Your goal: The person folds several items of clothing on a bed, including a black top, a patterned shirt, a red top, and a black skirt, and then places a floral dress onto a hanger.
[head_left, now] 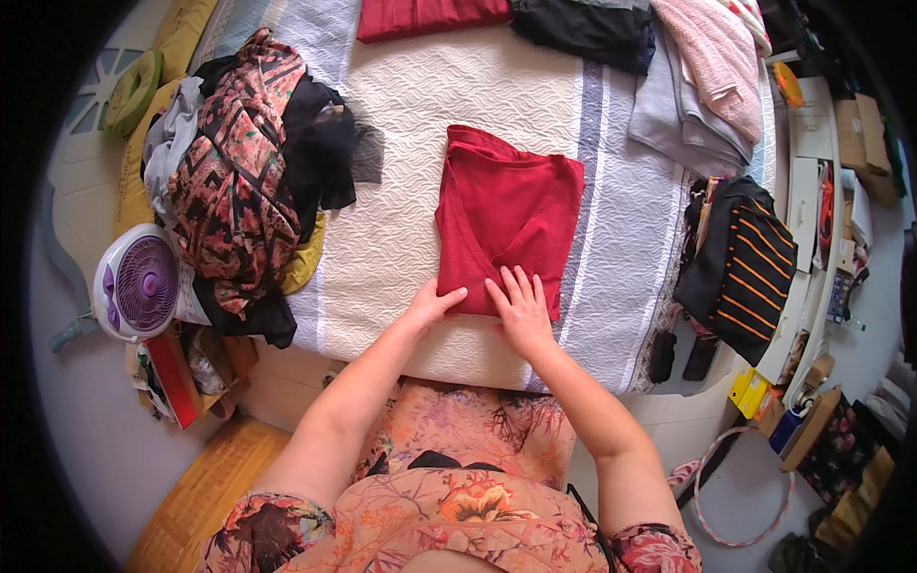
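Observation:
A red V-neck top (511, 210) lies folded into a rough rectangle on the quilted bedspread (392, 253), in front of me. My left hand (432, 306) is at its near left corner, thumb on top of the cloth and the other fingers mostly hidden at or under the edge. Flat on the near part of the top rests my right hand (522, 310), fingers spread and nothing held in it.
On the left are a heap of mixed clothes (234, 181) and a purple-and-white fan (145, 284). Folded red cloth (430, 17), dark clothing (587, 33) and pink fabric (712, 57) line the far side. A black garment with orange stripes (745, 267) lies at right.

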A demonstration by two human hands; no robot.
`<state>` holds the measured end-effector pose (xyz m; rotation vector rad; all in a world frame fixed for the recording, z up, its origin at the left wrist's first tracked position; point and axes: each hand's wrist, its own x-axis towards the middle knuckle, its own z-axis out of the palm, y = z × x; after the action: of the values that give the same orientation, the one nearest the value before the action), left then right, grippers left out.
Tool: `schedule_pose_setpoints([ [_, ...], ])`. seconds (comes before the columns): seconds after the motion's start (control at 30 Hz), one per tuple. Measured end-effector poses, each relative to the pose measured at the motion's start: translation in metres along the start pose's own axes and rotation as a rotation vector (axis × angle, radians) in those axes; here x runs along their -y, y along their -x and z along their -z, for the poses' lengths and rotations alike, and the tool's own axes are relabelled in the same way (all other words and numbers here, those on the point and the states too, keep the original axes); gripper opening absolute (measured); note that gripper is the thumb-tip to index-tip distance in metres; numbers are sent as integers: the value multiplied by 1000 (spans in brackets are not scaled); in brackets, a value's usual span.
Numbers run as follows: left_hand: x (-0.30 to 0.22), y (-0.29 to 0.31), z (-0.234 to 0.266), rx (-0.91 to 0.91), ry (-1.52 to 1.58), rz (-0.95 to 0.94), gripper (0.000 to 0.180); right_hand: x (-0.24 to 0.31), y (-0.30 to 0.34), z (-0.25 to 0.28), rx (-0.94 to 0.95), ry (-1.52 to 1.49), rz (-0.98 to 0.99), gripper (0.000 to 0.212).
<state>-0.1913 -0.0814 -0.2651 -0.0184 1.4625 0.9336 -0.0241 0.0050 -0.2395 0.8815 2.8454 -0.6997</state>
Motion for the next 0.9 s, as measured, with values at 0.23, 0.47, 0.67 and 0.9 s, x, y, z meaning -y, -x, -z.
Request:
schedule_pose_setpoints([
  [0.23,-1,-8,2,40,-28,38,32,-8,1,-11,-71,80,-14,53],
  [0.47,-28,16,-21,50,99,194,22,-23,-19,-18,-112,113,-47,41],
  [0.67,-25,58,-5,357,325,424,32,4,34,46,219,-285,29,38],
  [0.9,-47,101,-51,400,145,309,30,-7,71,133,329,-587,-27,42],
])
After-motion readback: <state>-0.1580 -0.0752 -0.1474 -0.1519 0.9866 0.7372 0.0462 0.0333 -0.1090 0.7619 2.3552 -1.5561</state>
